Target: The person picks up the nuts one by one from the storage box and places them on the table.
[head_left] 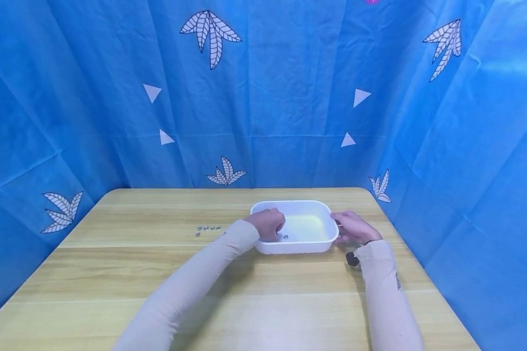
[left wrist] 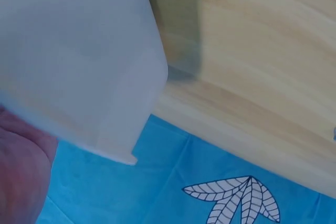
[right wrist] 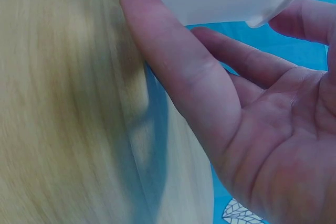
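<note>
A white plastic bin (head_left: 296,247) sits toward the far side of the wooden table. My left hand (head_left: 269,223) reaches over its left end, knuckles up and fingers bent down inside; whether the fingertips hold something I cannot tell. Close to them, a small metal nut (head_left: 286,237) lies on the bin's floor. My right hand (head_left: 354,228) holds the bin's right end, with the thumb (right wrist: 173,51) against the outer wall and a finger at the rim. In the left wrist view, the bin's wall (left wrist: 79,61) hides most of the left hand.
Several small metal nuts (head_left: 206,228) lie on the table (head_left: 158,273) left of the bin, near the left sleeve. A black wrist device (head_left: 353,259) shows by the right cuff. Blue patterned curtains (head_left: 290,97) hang behind and along both sides.
</note>
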The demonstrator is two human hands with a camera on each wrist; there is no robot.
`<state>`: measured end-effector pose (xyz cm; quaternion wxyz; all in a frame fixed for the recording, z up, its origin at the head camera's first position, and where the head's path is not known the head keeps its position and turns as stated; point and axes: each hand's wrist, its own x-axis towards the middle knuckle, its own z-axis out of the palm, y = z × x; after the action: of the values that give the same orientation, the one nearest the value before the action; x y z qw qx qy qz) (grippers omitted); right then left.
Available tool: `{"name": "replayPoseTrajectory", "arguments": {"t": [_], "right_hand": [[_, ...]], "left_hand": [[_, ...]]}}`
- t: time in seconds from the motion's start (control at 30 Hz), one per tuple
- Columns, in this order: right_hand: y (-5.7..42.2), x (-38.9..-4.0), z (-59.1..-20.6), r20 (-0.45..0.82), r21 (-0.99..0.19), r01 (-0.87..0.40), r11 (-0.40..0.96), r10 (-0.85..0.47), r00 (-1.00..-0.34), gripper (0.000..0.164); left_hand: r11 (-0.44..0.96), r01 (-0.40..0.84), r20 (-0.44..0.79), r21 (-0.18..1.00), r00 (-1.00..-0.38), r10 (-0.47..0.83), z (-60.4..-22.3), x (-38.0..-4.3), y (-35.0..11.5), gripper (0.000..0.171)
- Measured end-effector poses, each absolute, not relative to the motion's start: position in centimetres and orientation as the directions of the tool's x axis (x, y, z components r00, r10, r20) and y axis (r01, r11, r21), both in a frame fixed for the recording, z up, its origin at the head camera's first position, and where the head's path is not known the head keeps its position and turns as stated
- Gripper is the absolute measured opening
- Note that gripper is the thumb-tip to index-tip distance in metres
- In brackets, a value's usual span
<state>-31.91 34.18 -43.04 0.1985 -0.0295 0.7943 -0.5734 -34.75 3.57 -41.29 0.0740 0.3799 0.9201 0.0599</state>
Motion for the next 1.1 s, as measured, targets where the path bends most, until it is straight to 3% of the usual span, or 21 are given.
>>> {"name": "replayPoseTrajectory", "arguments": {"t": [0.63, 1.1], "right_hand": [[34.1, -31.9, -43.1, -0.28, -0.92, 0.186, 0.344, -0.25, -0.927, 0.051], [34.1, -31.7, -42.9, -0.282, -0.923, 0.177, 0.342, -0.285, -0.916, 0.053]], "left_hand": [[0.756, 0.638, -0.13, 0.149, -0.745, 0.654, -38.6, -34.4, 2.6, 0.015], [0.741, 0.662, -0.087, 0.112, -0.736, 0.671, -37.5, -34.9, 1.1, 0.014]]}}
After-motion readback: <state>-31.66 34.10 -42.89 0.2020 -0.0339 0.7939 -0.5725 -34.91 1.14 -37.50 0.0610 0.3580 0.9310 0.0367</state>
